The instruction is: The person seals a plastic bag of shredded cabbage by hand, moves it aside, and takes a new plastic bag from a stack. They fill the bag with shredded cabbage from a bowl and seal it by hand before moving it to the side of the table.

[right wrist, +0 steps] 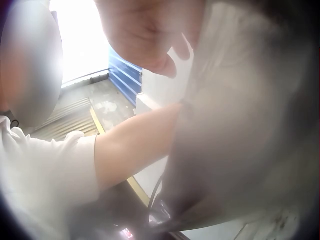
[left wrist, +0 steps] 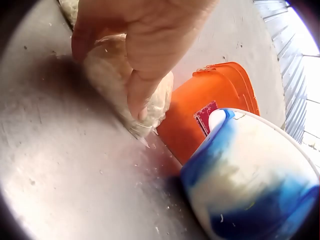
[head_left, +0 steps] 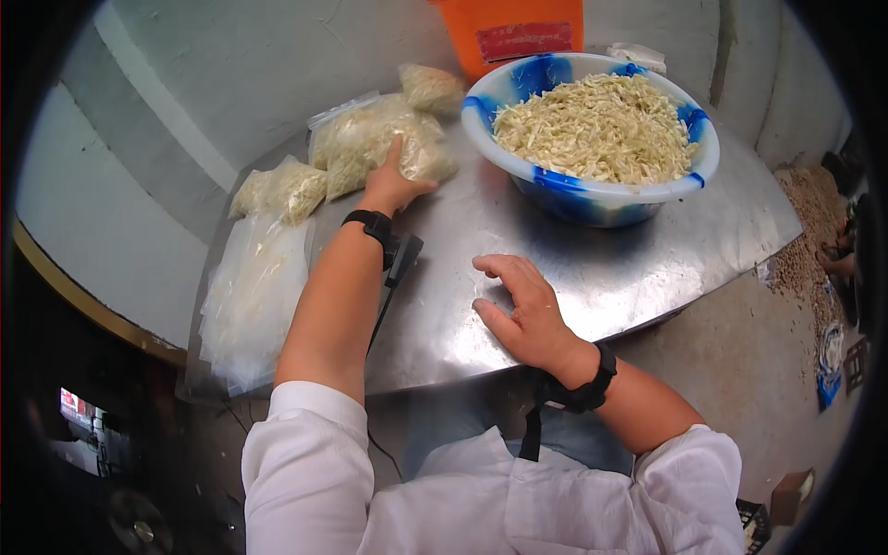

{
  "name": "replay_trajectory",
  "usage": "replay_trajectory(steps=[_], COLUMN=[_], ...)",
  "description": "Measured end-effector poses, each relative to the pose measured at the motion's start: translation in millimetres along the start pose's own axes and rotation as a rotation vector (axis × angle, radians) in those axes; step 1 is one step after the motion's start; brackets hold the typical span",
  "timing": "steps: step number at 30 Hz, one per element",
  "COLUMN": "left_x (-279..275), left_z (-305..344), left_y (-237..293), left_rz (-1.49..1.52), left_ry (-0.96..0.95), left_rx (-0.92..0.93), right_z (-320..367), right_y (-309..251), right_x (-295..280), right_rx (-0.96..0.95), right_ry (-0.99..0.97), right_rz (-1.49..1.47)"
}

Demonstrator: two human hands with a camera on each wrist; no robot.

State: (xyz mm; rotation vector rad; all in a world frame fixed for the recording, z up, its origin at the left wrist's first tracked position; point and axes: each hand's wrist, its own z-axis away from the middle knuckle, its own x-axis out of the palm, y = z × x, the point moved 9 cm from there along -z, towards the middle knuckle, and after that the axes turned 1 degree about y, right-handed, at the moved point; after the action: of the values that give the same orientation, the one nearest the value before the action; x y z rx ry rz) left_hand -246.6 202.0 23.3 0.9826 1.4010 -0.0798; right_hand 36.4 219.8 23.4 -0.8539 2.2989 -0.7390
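Observation:
My left hand (head_left: pixel 396 185) lies on a clear plastic bag of pale shredded vegetable (head_left: pixel 375 139) at the back left of the metal table. Its index finger stretches over the bag and its thumb points out to the right. Seen from the left wrist, that thumb touches a bag (left wrist: pixel 107 65), with part of the bag hidden under the palm. Holding nothing, my right hand (head_left: pixel 529 314) hovers near the table's front edge, thumb and fingers apart. Beyond it stands a blue and white basin (head_left: pixel 592 196) heaped with shredded vegetable (head_left: pixel 601 129).
Two smaller filled bags, one at the left (head_left: pixel 282 190) and one at the back (head_left: pixel 432 88), flank the large one. Flat plastic bags (head_left: pixel 254 296) are stacked at the table's left edge. An orange bucket (head_left: pixel 513 32) stands behind the basin. A dark device (head_left: pixel 403 259) sits beside my left wrist.

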Motion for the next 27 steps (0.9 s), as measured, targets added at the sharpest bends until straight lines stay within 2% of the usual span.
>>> replay_trajectory(steps=[3, 5, 9, 11, 16, 21, 23, 27], left_x=[5, -4, -6, -19, -44, -59, -72, -77], left_z=[-12, -14, -17, -15, -2, -12, -13, -12], left_y=[-11, -13, -24, -24, -7, -26, -26, -10], left_rz=[-0.070, -0.022, 0.131, 0.284, 0.469, 0.640, 0.706, 0.775], left_ry=[0.084, 0.238, 0.344, 0.572, 0.658, 0.774, 0.860, 0.819], left_rx=[-0.015, -0.005, 0.022, 0.192, 0.159, 0.154, 0.240, 0.288], right_z=[-1, -1, -2, -2, -3, -4, -5, -6], right_y=[0, 0, -1, 0, -1, -3, -3, -4], right_x=[1, 1, 4, 4, 6, 5, 8, 10], right_rx=[0.013, 0.018, -0.005, -0.005, -0.012, -0.050, -0.049, -0.038], right_ry=[-0.013, -0.014, -0.030, -0.039, -0.052, -0.047, -0.067, -0.089], right_rz=[-0.010, -0.018, -0.005, -0.001, -0.008, 0.016, 0.012, -0.006])
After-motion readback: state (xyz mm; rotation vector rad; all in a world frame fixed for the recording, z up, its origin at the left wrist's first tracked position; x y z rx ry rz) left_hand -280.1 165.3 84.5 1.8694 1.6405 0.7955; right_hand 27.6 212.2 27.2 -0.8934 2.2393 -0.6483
